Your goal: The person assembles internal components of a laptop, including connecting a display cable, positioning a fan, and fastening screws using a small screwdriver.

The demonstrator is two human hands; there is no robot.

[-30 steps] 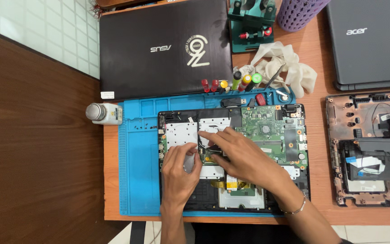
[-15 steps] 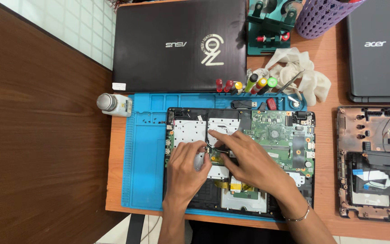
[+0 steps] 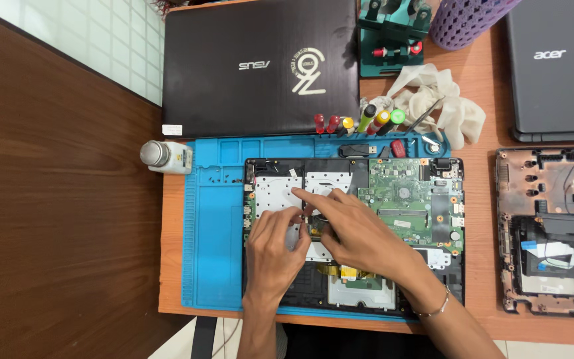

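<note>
Both hands meet over the left half of an opened laptop (image 3: 426, 199). The left hand (image 3: 275, 249) pinches thumb and forefinger narrowly at a small part near the silver plate (image 3: 274, 193); what sits between the fingertips is too small to make out, perhaps a screw or a cable end. The right hand (image 3: 353, 229) lies across it, forefinger stretched out and pressed on the plate, its other fingers curled; whether it grips anything cannot be told. A thin bracelet (image 3: 433, 309) circles the right wrist.

The laptop rests on a blue mat (image 3: 210, 233), its green board (image 3: 413, 193) bare to the right of the hands. The hands hide the middle of the chassis.

Along the mat's top edge stand six screwdriver handles (image 3: 360, 123): two red, two yellow, two green. Just left of the mat lies one small bottle (image 3: 164, 156). Behind it sits one closed black laptop (image 3: 260, 66), beside it a green jig (image 3: 393, 36) and a crumpled white glove (image 3: 443, 103). At the right, a second closed laptop (image 3: 556, 66) and a stripped base (image 3: 553, 229) are both cut off by the edge.
</note>
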